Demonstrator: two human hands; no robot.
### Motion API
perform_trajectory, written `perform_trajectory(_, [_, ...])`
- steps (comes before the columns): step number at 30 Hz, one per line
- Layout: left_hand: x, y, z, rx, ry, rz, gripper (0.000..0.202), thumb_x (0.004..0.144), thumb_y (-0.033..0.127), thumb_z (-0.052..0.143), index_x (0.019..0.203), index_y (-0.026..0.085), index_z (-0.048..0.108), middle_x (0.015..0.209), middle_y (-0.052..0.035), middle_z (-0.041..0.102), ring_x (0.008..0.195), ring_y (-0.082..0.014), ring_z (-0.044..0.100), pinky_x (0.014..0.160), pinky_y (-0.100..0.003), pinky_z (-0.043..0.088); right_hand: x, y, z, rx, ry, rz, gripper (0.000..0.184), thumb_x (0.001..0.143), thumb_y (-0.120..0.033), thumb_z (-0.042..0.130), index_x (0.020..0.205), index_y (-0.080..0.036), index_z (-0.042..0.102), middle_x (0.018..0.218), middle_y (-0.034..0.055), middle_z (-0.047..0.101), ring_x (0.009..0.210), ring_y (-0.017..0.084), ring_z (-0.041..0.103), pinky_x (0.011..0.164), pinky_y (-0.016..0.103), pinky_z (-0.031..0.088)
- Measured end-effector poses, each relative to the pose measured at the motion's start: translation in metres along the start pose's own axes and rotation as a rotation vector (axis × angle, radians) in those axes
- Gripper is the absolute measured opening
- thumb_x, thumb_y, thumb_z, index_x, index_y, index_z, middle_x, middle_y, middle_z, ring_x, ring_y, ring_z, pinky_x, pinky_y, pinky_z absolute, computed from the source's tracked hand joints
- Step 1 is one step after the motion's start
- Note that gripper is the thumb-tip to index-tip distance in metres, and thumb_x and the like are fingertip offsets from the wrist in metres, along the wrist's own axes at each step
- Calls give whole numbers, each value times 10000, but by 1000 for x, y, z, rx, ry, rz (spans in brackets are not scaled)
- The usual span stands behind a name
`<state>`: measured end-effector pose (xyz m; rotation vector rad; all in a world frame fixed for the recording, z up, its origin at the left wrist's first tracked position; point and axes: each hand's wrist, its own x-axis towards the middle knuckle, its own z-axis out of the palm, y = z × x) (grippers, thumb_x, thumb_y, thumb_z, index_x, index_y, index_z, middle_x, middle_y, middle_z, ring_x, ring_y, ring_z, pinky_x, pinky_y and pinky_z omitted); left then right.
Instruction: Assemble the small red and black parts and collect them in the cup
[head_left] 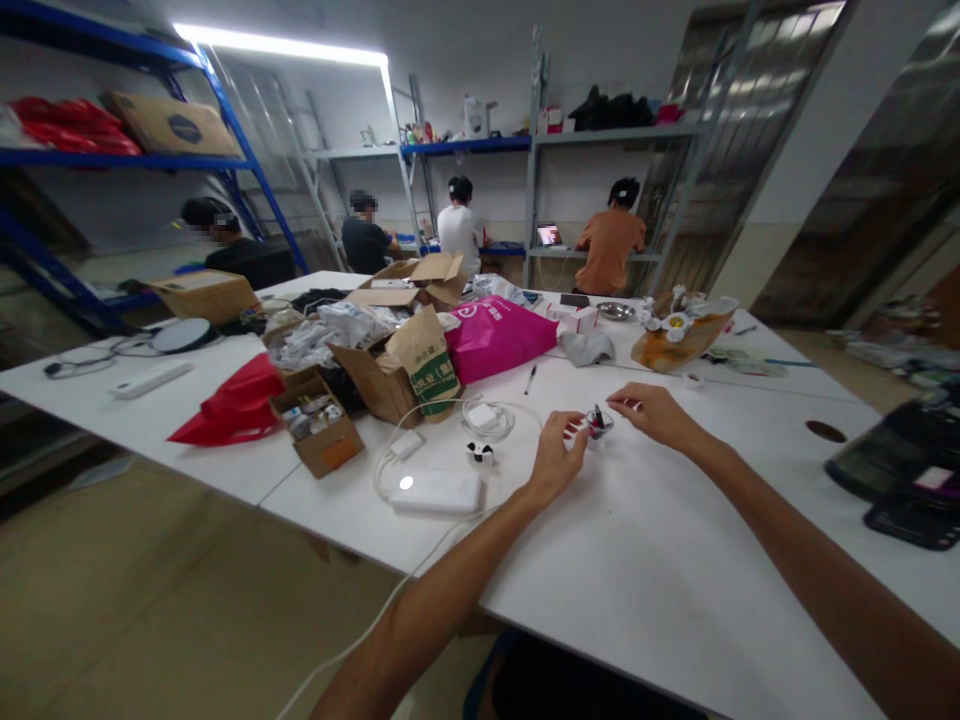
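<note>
Hands meet just right of centre frame, above the white desk (675,600). Left hand (556,462) comes in from the lower middle, fingers curled and pinching one side of a small red-and-black part (598,424); too small to name it more closely. Right hand (654,413) reaches in from the lower right, fingers pressed together at the tips on the other side of that same part. So the part sits between both hands, held just over the desk surface.

Left of the hands, a small black-and-white gadget (480,453) lies on the desk, near a coiled white cable (491,420) and a white power bank (436,491) with a lit spot. Further left, an open cardboard box (319,430) of small items, a red bag (236,405) and a brown paper bag (427,365). A pink bag (499,335) lies behind, centre frame, with a black pen (530,379) just right of it. At the far wall, upper middle, four people sit at shelves.
</note>
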<state>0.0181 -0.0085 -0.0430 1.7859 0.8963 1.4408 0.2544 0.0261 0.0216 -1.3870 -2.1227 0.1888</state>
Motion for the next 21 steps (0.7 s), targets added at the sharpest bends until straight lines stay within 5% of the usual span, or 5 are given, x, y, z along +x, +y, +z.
perform_trajectory(11, [0,-4,-1,1,-7,-1,254,1005,272,675,1249,203,692,1164,-106,686,1002,-208,663,880,-360,553,-39,3,-3,89,136,97,345,1016,-493,597,1107,-220,787,1130,93,767,873,184,700,759,327,550])
perform_trajectory(16, [4,-7,-3,-105,55,-118,240,1016,337,664,1203,190,700,1140,-106,719,996,-194,670,869,-329,534,-121,22,-39,7,392,252,394,1020,-619,578,1122,-274,739,1134,153,762,924,270,710,831,437,535])
perform_trajectory(21, [15,-13,-7,-439,230,-382,294,967,444,726,1086,175,720,1034,-76,723,892,-166,664,768,-280,514,-238,92,-92,-215,834,552,575,902,-823,574,1202,-358,731,1016,275,743,922,385,734,781,574,476])
